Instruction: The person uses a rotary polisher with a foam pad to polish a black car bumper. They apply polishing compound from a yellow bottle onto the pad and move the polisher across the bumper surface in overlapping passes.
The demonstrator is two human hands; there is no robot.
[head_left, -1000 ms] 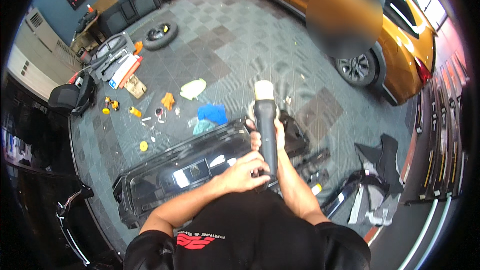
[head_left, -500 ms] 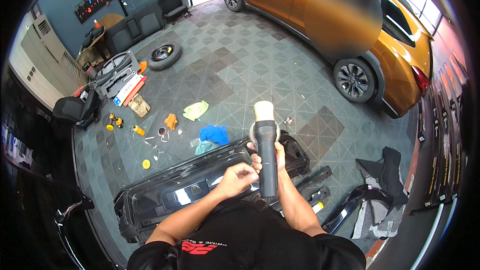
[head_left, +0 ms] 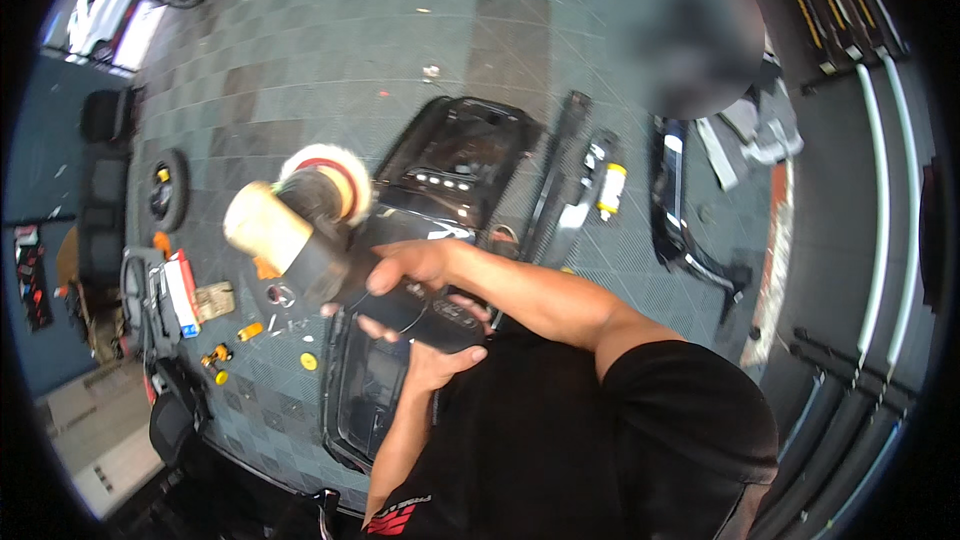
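A black cordless polisher [head_left: 335,265] with a cream-coloured end is in both of my hands, tilted up to the left above a black car panel. Its round polishing pad [head_left: 325,178], pale with a red ring, faces the far side. My right hand [head_left: 415,265] wraps the body from above, its thumb on top. Underneath, my left hand [head_left: 437,365] grips the rear of the handle, thumb along its end. Some of the fingers are hidden behind the tool. The glossy black panel [head_left: 450,165] lies on the floor, partly covered by my arms and the polisher.
Black trim strips [head_left: 560,180] and a white-and-yellow bottle [head_left: 612,190] lie right of the panel. Further right is a curved black part [head_left: 672,200]. On the left floor are a yellow drill [head_left: 213,362], an orange bottle [head_left: 250,331] and a spare wheel [head_left: 167,190].
My view has turned to the right. The polisher has swung from upright to leaning left, bringing its pad into sight. My left hand has shifted onto the handle's rear end.
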